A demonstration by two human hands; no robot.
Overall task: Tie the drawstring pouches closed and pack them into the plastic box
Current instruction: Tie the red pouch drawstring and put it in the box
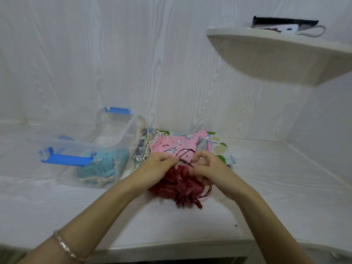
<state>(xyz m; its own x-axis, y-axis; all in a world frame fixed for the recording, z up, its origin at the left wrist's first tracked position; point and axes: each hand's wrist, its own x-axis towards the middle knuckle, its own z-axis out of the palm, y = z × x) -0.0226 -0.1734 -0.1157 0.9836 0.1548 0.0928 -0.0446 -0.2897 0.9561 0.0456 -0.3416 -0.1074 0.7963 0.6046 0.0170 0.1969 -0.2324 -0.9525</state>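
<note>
A dark red drawstring pouch point(176, 185) lies on the white table, its mouth gathered toward me. My left hand point(159, 163) and my right hand point(204, 163) hover just behind it, each pinching a strand of its dark red cord point(185, 156), which loops up between them. Behind my hands lies a pile of flat pouches, a pink unicorn pouch point(178, 142) on top. At the left stands a clear plastic box point(80, 147) with blue clips, and a teal pouch point(103, 164) with a cream cord lies inside it.
A white wood-grain wall runs close behind the pile. A rounded white shelf point(276, 46) juts out at the upper right, above table height, with a dark object on it. The table's front edge point(171, 246) is near me. A side wall rises at the right.
</note>
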